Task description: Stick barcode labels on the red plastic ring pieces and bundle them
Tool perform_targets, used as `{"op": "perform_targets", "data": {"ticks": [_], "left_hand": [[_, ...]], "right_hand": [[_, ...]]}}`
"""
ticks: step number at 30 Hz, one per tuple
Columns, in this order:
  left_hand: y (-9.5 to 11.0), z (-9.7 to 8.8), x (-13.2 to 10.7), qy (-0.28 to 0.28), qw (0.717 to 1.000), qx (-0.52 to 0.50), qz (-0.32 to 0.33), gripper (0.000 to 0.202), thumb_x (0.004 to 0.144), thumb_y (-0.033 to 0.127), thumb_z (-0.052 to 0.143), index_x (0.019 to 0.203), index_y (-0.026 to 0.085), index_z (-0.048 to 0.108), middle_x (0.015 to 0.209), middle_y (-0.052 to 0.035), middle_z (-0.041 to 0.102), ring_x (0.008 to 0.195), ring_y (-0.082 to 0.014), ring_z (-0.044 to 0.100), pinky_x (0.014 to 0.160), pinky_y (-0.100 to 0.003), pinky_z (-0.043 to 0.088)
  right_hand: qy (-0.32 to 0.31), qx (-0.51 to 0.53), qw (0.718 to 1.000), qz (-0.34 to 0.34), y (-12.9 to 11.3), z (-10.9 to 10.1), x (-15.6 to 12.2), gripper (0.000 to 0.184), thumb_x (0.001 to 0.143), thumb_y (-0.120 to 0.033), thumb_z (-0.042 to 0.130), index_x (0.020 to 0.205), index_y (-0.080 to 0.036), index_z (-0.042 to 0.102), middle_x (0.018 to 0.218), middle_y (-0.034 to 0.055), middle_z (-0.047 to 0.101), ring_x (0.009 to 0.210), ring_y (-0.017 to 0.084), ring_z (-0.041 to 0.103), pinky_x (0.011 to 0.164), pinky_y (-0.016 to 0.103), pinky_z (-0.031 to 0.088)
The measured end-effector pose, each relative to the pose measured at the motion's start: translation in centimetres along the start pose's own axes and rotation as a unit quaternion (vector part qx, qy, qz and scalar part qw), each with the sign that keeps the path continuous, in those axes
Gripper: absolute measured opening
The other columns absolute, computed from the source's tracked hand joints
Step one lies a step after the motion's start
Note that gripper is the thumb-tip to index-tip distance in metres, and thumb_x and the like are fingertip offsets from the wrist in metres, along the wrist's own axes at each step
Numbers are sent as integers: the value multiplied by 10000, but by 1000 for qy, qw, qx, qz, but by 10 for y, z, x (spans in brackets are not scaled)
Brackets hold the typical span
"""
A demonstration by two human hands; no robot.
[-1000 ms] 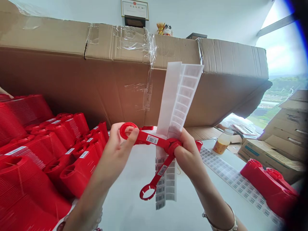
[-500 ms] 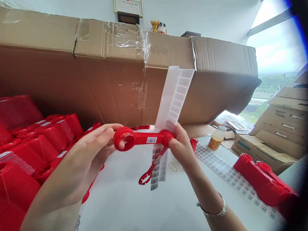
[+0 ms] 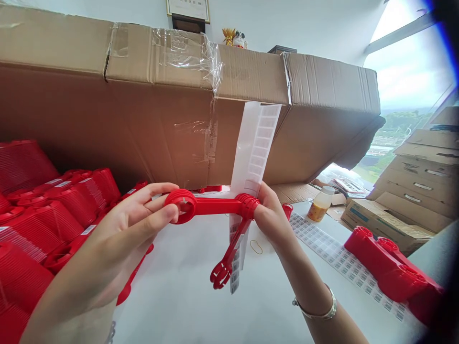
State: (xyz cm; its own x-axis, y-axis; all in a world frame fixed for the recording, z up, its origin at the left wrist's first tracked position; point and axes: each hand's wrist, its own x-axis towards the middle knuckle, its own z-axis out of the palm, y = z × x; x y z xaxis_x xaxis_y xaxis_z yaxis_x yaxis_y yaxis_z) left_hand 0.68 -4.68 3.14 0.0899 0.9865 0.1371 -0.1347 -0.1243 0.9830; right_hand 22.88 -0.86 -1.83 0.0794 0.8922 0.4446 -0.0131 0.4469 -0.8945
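Note:
A thin stack of red plastic wrench-shaped pieces (image 3: 215,206) with ringed ends stretches level between my hands. My left hand (image 3: 143,215) pinches its left ring, with the thumb on the near side and fingers behind. At the other end, my right hand (image 3: 270,212) grips the stack together with a strip of barcode stickers (image 3: 256,143). Its pale backing rises above the hand, and printed stickers hang below. From my right hand's grip, more red pieces (image 3: 225,263) fan downward, their ringed ends over the white table (image 3: 179,296). My right fingertips are hidden behind the stack.
Stacks of labelled red pieces (image 3: 71,205) crowd the left. A large cardboard box (image 3: 161,124) spans the back. Rightward lie a barcode sticker sheet (image 3: 344,263), more red pieces (image 3: 387,267), a jar (image 3: 321,204) and an open carton (image 3: 387,220). A rubber band (image 3: 256,247) lies mid-table.
The front piece with its barcode sticker has left the level stack, whose face now shows no sticker. More pieces hang below my right hand. My left thumb has come onto the ring.

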Motion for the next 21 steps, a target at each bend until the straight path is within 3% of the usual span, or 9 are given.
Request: {"op": "perform_targets", "data": {"ticks": [4, 7, 11, 14, 18, 21], "left_hand": [[-10, -8, 15, -34, 999, 10, 22, 219, 848, 357, 779, 1033, 257, 720, 816, 32, 705, 820, -122, 656, 712, -173, 541], [-15, -8, 23, -19, 999, 27, 31, 209, 898, 383, 737, 1062, 254, 719, 881, 24, 723, 837, -109, 654, 745, -161, 535], [-20, -7, 23, -22, 997, 51, 52, 355, 934, 532, 658, 1141, 247, 702, 1196, -51, 742, 1070, -219, 697, 915, -302, 558], [-25, -9, 19, -15, 988, 143, 58, 522, 885, 666, 651, 1260, 304, 617, 1354, -62, 676, 1163, -263, 680, 960, -352, 543], [-34, 0, 12, -75, 949, 302, 58, 371, 932, 650, 586, 1143, 349, 633, 1272, -22, 689, 1211, -251, 630, 919, -337, 523], [-42, 15, 10, -111, 933, 334, 78, 273, 965, 589, 570, 1026, 339, 663, 1143, 1, 705, 1129, -234, 639, 822, -315, 521]], "right_hand": [[3, -6, 1000, -5, 3, 0, -2, 271, 715, -75, 517, 914, -211, 641, 726, -24, 640, 688, 165, 604, 571, 276, 475], [8, -11, 1000, -13, 5, 2, -5, 346, 698, -58, 487, 956, -225, 646, 766, -28, 632, 650, 150, 574, 538, 271, 443], [5, -12, 1000, -17, 5, 2, -6, 364, 709, -62, 471, 974, -237, 649, 768, -25, 610, 645, 155, 551, 535, 280, 418], [38, -17, 998, -50, 2, 1, -5, 367, 695, -65, 462, 958, -242, 645, 796, -13, 619, 717, 171, 560, 567, 283, 428], [95, -48, 992, -66, -4, -1, -8, 322, 705, -94, 460, 939, -244, 622, 783, -1, 604, 681, 173, 537, 550, 295, 428], [115, -73, 987, -83, -9, 1, -15, 286, 753, -107, 468, 954, -252, 612, 787, 2, 595, 663, 170, 528, 548, 304, 433]]}}
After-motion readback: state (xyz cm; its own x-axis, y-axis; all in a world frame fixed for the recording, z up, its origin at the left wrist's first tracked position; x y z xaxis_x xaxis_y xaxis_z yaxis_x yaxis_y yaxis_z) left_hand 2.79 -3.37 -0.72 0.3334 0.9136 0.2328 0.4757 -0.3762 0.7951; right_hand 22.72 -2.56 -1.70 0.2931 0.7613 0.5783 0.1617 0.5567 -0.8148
